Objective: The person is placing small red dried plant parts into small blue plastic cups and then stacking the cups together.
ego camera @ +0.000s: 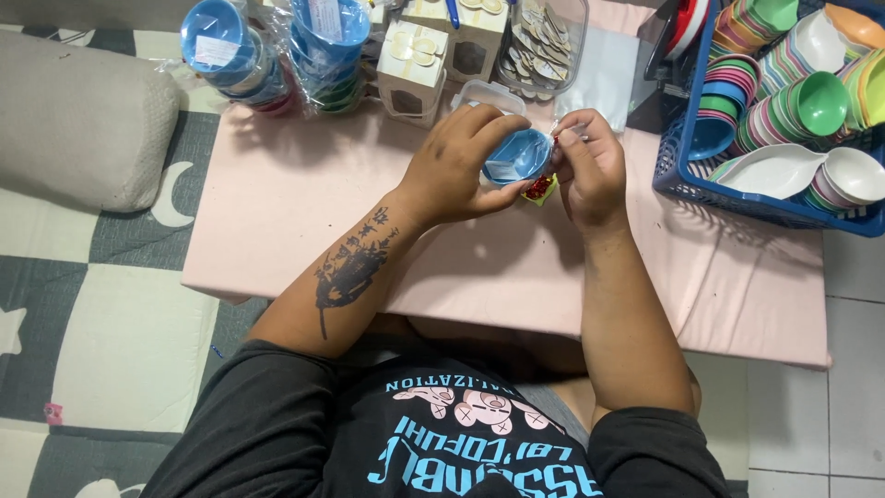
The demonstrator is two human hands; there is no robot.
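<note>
Left hand (456, 166) fingers closed around blue bowl (516, 155) above worktop (304, 212); right hand (590, 166) pinches its clear wrap, best kept taut

Blue bowl (516, 155), pale pink table (304, 198), grey-and-cream checked mat (111, 314).

Two clear bags of stacked blue bowls (267, 55) with white labels lie beside two cream window boxes (442, 51) at the pink table's (304, 203) far edge.
</note>
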